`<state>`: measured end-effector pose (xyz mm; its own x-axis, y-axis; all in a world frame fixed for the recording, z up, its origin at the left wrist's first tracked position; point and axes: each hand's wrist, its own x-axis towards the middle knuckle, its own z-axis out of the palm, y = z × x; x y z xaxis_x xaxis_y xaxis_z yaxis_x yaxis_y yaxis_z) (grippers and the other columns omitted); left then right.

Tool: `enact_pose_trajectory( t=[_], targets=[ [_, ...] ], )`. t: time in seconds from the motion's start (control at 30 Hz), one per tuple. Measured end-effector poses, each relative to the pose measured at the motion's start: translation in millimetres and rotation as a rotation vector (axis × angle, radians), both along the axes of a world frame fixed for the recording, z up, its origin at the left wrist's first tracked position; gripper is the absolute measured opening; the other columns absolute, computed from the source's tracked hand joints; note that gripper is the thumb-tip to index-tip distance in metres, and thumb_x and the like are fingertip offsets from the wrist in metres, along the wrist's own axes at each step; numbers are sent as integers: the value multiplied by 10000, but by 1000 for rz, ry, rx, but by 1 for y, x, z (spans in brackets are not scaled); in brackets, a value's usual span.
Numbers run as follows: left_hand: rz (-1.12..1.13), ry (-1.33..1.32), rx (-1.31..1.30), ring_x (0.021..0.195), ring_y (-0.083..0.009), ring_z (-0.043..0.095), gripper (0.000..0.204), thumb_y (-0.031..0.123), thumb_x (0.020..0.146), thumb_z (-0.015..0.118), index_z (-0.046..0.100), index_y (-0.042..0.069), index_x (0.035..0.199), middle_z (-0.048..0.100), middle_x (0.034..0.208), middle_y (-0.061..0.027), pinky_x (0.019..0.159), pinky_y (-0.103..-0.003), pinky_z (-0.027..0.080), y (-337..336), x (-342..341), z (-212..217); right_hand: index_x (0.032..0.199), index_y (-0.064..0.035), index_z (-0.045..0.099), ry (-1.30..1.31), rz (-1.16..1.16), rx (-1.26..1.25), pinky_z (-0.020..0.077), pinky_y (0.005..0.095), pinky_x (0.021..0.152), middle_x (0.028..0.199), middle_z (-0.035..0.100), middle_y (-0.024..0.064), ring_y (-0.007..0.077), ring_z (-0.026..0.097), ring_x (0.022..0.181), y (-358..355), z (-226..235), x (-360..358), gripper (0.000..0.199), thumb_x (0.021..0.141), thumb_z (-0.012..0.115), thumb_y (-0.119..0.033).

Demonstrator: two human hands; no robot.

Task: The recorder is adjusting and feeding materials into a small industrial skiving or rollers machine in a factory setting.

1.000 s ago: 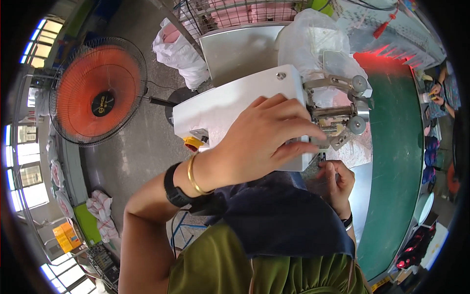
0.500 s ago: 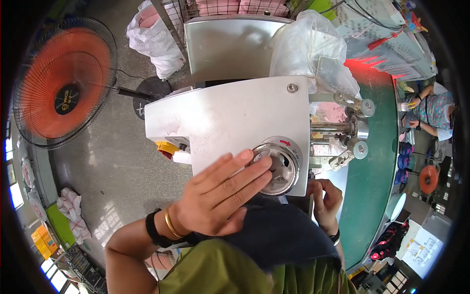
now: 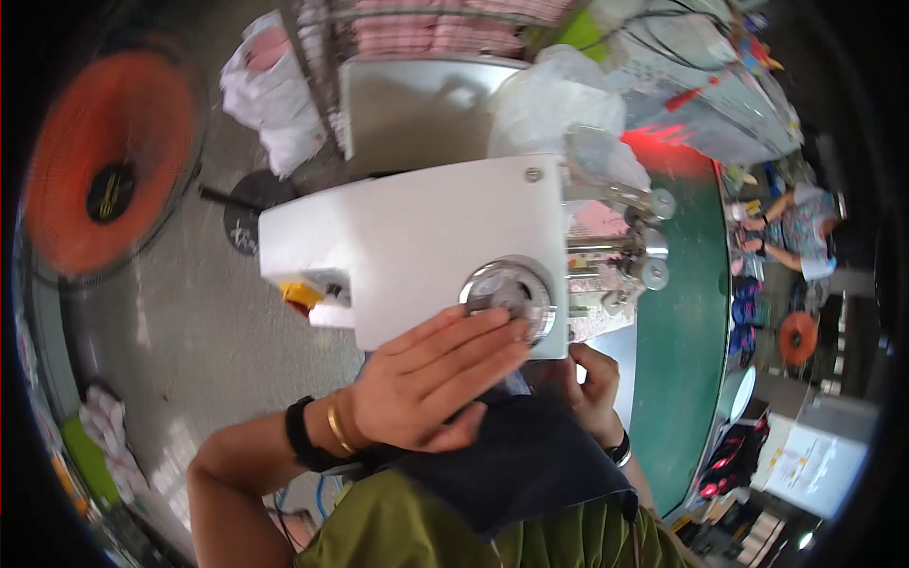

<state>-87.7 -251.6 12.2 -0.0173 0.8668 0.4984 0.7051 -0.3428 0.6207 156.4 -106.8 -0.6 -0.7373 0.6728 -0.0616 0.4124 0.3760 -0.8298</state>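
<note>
A white machine (image 3: 407, 256) stands in front of me, with a shiny round metal handwheel (image 3: 511, 292) on its top near the right edge. My left hand (image 3: 440, 379) lies flat, fingers stretched, with the fingertips on the near part of the handwheel. A gold bangle and a black band circle that wrist. Below the machine's near right corner is my right hand (image 3: 592, 393), its fingers bent. The machine's edge hides its fingertips, so what they pinch, if anything, does not show. Metal rollers (image 3: 651, 241) stick out from the machine's right side, over pink patterned material (image 3: 598, 220).
Beyond the rollers runs a green table (image 3: 677, 379). An orange fan (image 3: 114, 175) stands at the left. Clear plastic bags (image 3: 559, 99) hang at the back beside a metal panel (image 3: 407, 114). A white sack (image 3: 275, 95) sits on the floor. Another person (image 3: 795, 227) is at the far right.
The whole view has shifted, bringing the machine a little to the left. My left fingers have slid nearer me on the handwheel. My right hand stays by the machine's corner.
</note>
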Motion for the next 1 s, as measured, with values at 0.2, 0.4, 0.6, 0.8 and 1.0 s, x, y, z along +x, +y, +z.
enact_pose_trajectory(
  t=[0.2, 0.4, 0.6, 0.8, 1.0],
  targets=[
    [161, 331, 99, 1296, -365, 610, 442, 72, 889, 546, 647, -3, 1313, 693, 1297, -192, 1172, -497, 378, 5, -40, -21, 930, 15, 721, 194, 39, 94, 541, 314, 598, 750, 703, 104, 217, 703, 658, 10, 0, 3, 46, 925, 694, -22],
    [326, -141, -192, 1331, -353, 544, 636, -3, 820, 727, 521, -54, 1419, 555, 1418, -216, 1130, -431, 414, 8, -18, -24, 927, 0, 722, 330, -80, -20, 541, 328, 605, 783, 711, 107, 229, 708, 673, 0, -27, 19, 63, 935, 695, -56],
    [366, -514, -148, 1277, -239, 545, 846, 32, 844, 772, 316, -25, 1555, 539, 1362, -142, 1102, -387, 428, 32, 16, -23, 911, 7, 699, 566, -147, -17, 539, 360, 615, 769, 696, 113, 284, 686, 661, -12, -68, 41, 80, 941, 690, -67],
    [472, -320, -37, 1165, -186, 571, 515, -11, 975, 523, 358, -27, 1463, 529, 1219, -81, 968, -314, 488, 51, 24, -30, 919, 7, 714, 629, -261, -150, 515, 353, 594, 764, 689, 126, 280, 671, 648, -29, -103, 62, 99, 954, 678, -78],
    [373, -54, -57, 1033, -140, 553, 353, -9, 981, 473, 491, -25, 1333, 553, 1168, -66, 897, -275, 471, 33, -5, -36, 943, 2, 730, 550, -358, -225, 511, 315, 575, 752, 694, 110, 206, 684, 625, -46, -117, 81, 110, 968, 654, -74]
  ],
)
